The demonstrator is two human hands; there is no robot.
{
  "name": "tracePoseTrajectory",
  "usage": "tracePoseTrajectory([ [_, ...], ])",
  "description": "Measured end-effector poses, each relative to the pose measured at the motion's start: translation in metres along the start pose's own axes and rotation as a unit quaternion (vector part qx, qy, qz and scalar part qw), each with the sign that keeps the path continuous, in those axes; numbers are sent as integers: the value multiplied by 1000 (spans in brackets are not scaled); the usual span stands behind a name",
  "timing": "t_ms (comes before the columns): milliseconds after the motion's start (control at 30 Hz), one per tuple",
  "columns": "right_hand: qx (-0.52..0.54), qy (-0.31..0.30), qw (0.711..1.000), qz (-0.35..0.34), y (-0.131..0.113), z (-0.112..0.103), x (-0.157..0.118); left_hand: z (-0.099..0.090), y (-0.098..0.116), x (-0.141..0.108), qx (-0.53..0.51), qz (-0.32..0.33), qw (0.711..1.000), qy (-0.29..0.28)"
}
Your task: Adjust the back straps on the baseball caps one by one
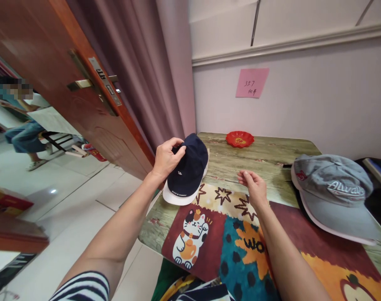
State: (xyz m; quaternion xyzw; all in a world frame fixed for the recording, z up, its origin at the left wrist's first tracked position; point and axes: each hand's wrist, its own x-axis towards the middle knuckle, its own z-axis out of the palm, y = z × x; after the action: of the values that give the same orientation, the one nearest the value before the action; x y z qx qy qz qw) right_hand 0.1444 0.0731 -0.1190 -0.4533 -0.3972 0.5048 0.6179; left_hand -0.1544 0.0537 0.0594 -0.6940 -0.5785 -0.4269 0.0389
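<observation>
My left hand [170,158] pinches the navy cap [193,167] by its crown, near the table's left edge. That cap lies over a white brim [179,197], with the navy brim on top and small white lettering along its edge. My right hand [252,184] hovers over the table, fingers curled together; whether anything small is between them is hidden. To the right rests a grey cap [344,184] with "Always" lettering, its brim toward the front right. A patterned mat [206,242] with a cat and leaves lies under my right forearm.
A red scalloped dish [240,139] sits at the back of the wooden table [272,148]. A pink note [252,82] is on the wall. To the left are a curtain [146,62] and a brown door [68,75]. Beyond it a person [26,136] sits.
</observation>
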Motion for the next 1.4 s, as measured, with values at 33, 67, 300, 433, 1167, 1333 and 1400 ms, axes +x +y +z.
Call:
tracePoseTrajectory([
  [33, 10, -19, 1000, 5, -8, 2, -2, -3, 14, 0, -8, 17, 1000, 1],
  [67, 24, -39, 999, 10, -16, 5, -4, -5, 27, 1, -17, 30, 999, 2],
  [300, 207, -197, 955, 76, -77, 8, -21, 12, 97, -11, -155, 35, 987, -23],
  [433, 263, -192, 938, 121, -93, -2, -27, 37, 113, -25, -213, 7, 975, -58],
  [1167, 257, -245, 927, 125, -78, -37, -6, 103, 88, -58, -561, -240, 767, -200],
  [1333, 280, -260, 905, 186, -79, -33, -7, 93, 111, -65, -659, -320, 651, -199],
  [1400, 303, -246, 901, 188, -80, -33, -4, 91, 110, -62, -701, -346, 589, -206],
])
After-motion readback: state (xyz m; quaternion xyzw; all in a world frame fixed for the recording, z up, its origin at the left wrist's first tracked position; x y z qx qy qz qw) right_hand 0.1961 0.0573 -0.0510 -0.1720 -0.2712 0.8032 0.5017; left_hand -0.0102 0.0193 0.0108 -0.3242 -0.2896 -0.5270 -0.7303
